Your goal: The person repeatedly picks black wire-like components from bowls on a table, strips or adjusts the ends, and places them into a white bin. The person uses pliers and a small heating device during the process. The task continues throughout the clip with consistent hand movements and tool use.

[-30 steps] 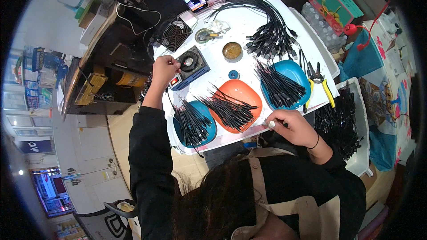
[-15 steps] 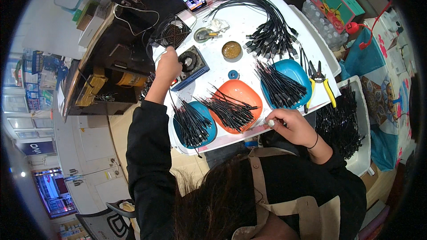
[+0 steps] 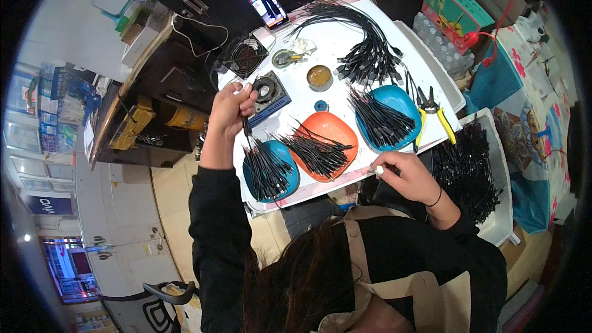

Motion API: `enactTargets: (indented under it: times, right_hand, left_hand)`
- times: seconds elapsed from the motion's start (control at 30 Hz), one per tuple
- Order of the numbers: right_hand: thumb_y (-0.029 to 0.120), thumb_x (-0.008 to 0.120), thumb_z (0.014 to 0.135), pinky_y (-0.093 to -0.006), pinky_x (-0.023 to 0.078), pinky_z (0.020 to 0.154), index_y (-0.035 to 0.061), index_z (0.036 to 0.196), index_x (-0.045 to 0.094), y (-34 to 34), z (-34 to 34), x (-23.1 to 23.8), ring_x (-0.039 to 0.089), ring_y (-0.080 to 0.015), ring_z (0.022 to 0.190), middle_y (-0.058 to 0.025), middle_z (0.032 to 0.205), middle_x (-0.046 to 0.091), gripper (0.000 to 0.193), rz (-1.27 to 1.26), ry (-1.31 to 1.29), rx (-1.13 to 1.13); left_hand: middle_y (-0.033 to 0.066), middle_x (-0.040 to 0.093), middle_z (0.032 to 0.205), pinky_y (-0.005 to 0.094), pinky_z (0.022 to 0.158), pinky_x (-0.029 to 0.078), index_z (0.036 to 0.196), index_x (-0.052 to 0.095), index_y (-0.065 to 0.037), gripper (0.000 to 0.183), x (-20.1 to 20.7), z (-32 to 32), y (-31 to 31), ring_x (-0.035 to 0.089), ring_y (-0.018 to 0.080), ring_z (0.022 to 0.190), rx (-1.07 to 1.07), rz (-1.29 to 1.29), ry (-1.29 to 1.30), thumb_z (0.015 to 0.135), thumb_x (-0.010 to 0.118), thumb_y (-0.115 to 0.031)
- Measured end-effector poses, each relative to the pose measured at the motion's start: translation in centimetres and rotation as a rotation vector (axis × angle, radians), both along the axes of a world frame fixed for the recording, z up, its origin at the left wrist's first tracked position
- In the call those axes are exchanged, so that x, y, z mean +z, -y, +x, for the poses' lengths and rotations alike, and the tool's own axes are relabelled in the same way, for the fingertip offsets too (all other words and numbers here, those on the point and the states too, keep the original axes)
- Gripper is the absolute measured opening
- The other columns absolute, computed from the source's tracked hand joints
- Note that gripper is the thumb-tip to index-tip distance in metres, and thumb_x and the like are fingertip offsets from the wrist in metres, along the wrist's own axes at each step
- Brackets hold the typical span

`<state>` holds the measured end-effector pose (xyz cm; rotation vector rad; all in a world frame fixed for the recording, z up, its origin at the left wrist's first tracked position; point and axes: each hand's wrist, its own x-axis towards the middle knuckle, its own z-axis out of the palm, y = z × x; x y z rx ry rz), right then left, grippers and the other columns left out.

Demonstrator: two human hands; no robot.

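Observation:
My left hand (image 3: 233, 110) is closed on a thin black cable (image 3: 247, 127), which hangs below the fingers toward the left blue dish (image 3: 292, 180). Beside that hand stands a small blue device with a round black top (image 3: 267, 95). Black cables with metal plugs (image 3: 266, 171) lie fanned across the left dish. My right hand (image 3: 407, 176) pinches a small whitish thing (image 3: 378, 170) at the table's near edge; its kind is not clear. Between the hands, an orange dish (image 3: 336, 128) holds short black cables (image 3: 317, 152).
Another blue dish (image 3: 394, 100) of cables stands right, beside yellow-handled pliers (image 3: 446, 126). Behind are a round tin (image 3: 319, 78), a long cable bundle (image 3: 370, 55), a black fan (image 3: 248, 55) and a lit phone (image 3: 266, 5). A white bin (image 3: 502, 172) of cables sits right of the table.
My left hand has come nearer, from beside the blue device toward the left blue dish, with its fingers curled. My right hand stays nearly in place. The whole view has shifted slightly.

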<state>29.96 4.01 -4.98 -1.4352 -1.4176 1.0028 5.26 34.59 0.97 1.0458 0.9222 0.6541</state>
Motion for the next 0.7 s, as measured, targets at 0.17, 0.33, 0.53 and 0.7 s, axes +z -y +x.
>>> enactTargets:
  times: [0.17, 0.33, 0.53, 0.7]
  right_hand:
    - [0.006, 0.057, 0.085, -0.0283, 0.046, 0.061, 0.0013, 0.099, 0.062, 0.2, -0.6, 0.9, 0.058, -0.0163, 0.066, -0.01, 0.079, 0.061, 0.015, 0.015, 0.017, 0.07]
    - [0.009, 0.057, 0.087, -0.0322, 0.049, 0.067, -0.0001, 0.115, 0.054, -0.9, -3.5, 2.5, 0.064, -0.0215, 0.078, -0.0154, 0.095, 0.064, 0.03, 0.263, -0.116, 0.059]
    - [0.019, 0.052, 0.093, -0.0435, 0.049, 0.073, 0.0001, 0.097, 0.043, 1.9, -5.7, 2.8, 0.062, -0.0391, 0.085, -0.023, 0.088, 0.06, 0.022, 0.244, 0.106, 0.019]
    - [0.011, 0.051, 0.089, -0.043, 0.049, 0.064, 0.0003, 0.106, 0.047, 8.5, 0.2, 4.3, 0.064, -0.0362, 0.072, -0.0202, 0.075, 0.06, 0.021, 0.132, 0.045, -0.233]
  left_hand:
    - [0.0085, 0.054, 0.075, 0.0176, 0.045, 0.029, 0.093, 0.044, -0.007, 0.008, 2.5, -0.3, 7.3, 0.035, 0.0043, 0.049, -0.084, -0.074, 0.357, 0.096, 0.051, -0.007]
    - [0.0079, 0.055, 0.074, 0.0201, 0.047, 0.028, 0.095, 0.046, -0.008, 0.007, 4.1, 2.0, 15.3, 0.036, 0.006, 0.051, 0.005, 0.083, 0.471, 0.096, 0.053, -0.009]
    - [0.012, 0.061, 0.082, 0.0233, 0.056, 0.041, 0.11, 0.054, 0.0, 0.016, 2.0, 9.2, 23.5, 0.048, 0.0113, 0.059, 0.01, 0.222, 0.588, 0.094, 0.055, -0.005]
    - [0.0194, 0.061, 0.115, 0.0313, 0.091, 0.052, 0.121, 0.05, 0.005, 0.028, 0.6, 11.8, 25.5, 0.062, 0.023, 0.105, -0.254, 0.2, 0.457, 0.099, 0.049, -0.011]
